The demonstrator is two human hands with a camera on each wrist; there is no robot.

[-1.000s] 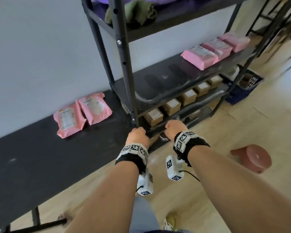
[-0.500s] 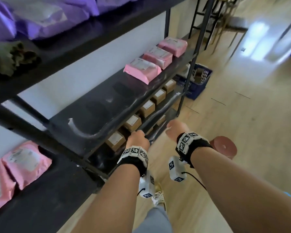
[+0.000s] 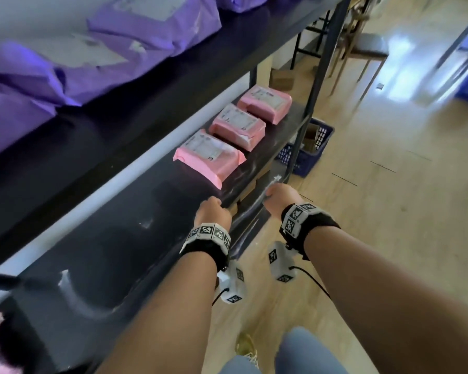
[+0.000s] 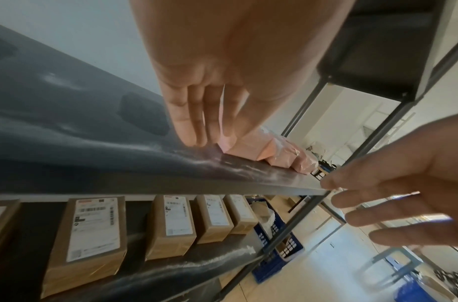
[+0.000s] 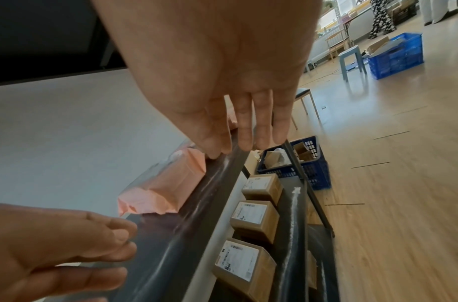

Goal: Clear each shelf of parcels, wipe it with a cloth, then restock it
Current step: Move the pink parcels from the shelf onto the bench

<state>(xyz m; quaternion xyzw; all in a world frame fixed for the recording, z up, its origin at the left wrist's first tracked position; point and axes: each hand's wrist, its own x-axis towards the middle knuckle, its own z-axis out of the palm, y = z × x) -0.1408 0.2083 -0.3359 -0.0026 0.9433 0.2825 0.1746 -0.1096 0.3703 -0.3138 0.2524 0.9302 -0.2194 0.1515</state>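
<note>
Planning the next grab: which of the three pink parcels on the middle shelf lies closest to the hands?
The pink parcel at the near end of the row, just beyond the left hand; the other two lie farther along.

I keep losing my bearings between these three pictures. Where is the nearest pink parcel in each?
Head: nearest pink parcel lies mid-picture on the dark shelf, first of a row of three.
Left wrist: its corner shows centre, just beyond the left hand.
Right wrist: left of centre, below the right hand.
Shared landmark: the blue crate on the floor.
</note>
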